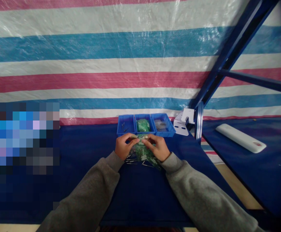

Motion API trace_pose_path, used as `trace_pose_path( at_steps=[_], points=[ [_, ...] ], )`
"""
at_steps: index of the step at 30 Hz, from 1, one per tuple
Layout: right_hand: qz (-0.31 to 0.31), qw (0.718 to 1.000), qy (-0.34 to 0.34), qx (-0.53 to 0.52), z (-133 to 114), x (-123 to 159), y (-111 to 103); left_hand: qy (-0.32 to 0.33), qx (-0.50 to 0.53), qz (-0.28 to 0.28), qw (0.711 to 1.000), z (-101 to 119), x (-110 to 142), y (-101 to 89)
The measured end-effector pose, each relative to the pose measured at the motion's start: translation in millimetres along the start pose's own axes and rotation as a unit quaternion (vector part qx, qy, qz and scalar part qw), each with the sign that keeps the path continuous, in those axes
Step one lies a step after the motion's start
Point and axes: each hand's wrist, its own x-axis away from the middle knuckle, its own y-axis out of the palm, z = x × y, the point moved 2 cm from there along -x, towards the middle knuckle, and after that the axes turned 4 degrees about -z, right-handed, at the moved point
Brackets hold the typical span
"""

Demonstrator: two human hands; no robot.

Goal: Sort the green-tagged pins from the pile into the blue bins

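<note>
My left hand [124, 146] and my right hand [159, 147] pinch the top edge of a clear plastic bag [144, 153] with green printing or green contents. The thumbs and forefingers of both hands nearly meet at its upper rim. Thin metal pieces [130, 160], like small screws or pins, lie on the blue table around the lower part of the bag. Whether some of them are inside it, I cannot tell. Just behind my hands stand three joined blue bins. A few thin pieces lie in the left bin [126, 120], a green packet [143, 125] fills the middle one, and clear bags [160, 124] lie in the right one.
White cut-out card pieces [182, 124] lean by a metal post [198, 120] right of the bins. A long white device [240, 138] lies on the right-hand table. A blue frame [227, 61] rises before the striped sheet [106, 48]. The left side is pixelated.
</note>
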Motion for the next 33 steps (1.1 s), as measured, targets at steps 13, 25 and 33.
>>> trace_pose_path(
  at_steps=[13,25,33],
  points=[
    [0.048,0.999,0.004,0.001,6,-1,-6,-0.049,0.093,-0.096,0.990,-9,3,7.2],
    [0.013,1.000,-0.001,0.000,12,-1,-1,-0.063,0.090,-0.050,0.993,-8,3,4.1],
    [0.033,0.996,-0.032,0.077,6,-1,-4,-0.061,0.123,-0.076,0.988,-10,5,9.6]
  ],
)
